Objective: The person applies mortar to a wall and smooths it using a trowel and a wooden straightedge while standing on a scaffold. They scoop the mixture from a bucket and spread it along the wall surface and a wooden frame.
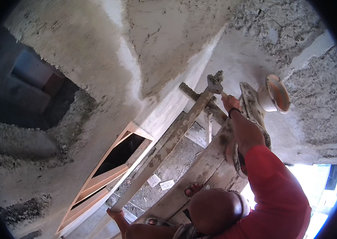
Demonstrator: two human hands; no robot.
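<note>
I view the right hand [231,104] wrapped around the trowel [215,87] handle; the blade, carrying lumpy grey mortar [217,76], lies at 11 o'clock from that hand. The left hand [116,217] grips a long, straight, mortar-stained wooden board [164,150] extending toward 1 o'clock. Coarse plaster covers the wall [89,59] at 10 o'clock.

Through my head camera, I watch the right hand [231,102] grip a trowel [215,87] loaded with grey mortar [217,76] — near the upper end of a long board [164,151]. The left hand [117,217] holds that board lower down — a wooden frame [140,131] alongside.
</note>
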